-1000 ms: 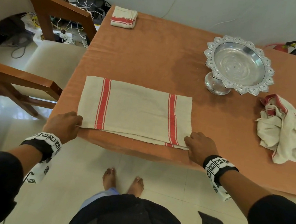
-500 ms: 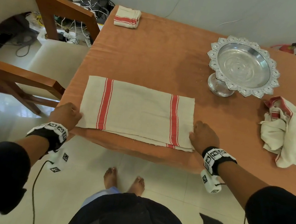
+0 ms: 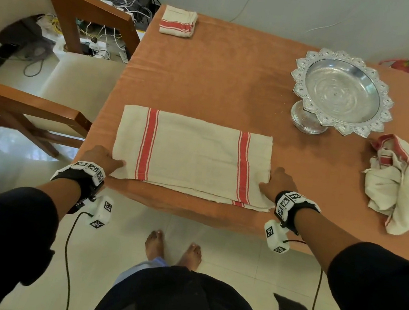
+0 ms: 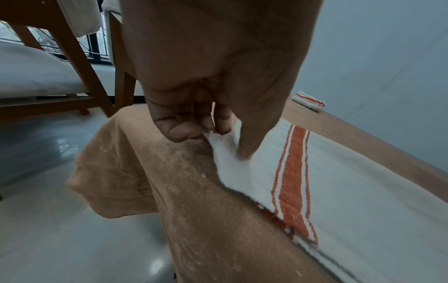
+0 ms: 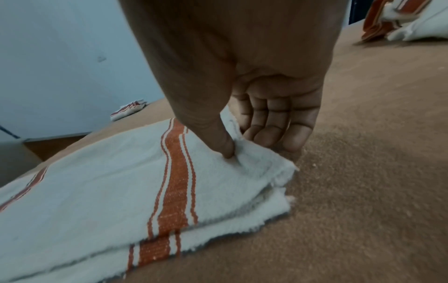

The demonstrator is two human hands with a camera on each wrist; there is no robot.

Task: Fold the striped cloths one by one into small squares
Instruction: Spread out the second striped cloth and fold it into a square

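Observation:
A cream cloth with two red stripes (image 3: 193, 153) lies folded in half near the table's front edge. My left hand (image 3: 104, 158) pinches its near left corner (image 4: 225, 141) between thumb and curled fingers. My right hand (image 3: 279, 183) holds the near right corner (image 5: 257, 159), thumb on top and fingers tucked beside and under the edge. A small folded striped cloth (image 3: 178, 21) sits at the far left corner of the table. A crumpled heap of striped cloth (image 3: 400, 183) lies at the right.
The table wears an orange-brown cover (image 3: 221, 79). A silver footed bowl (image 3: 340, 92) stands at the back right. A wooden chair with a cream seat (image 3: 72, 80) is close to the table's left side, cables on the floor behind it.
Both hands have shifted from the cloth's near edge up onto its near corners and now pinch them. The cloth itself still lies flat.

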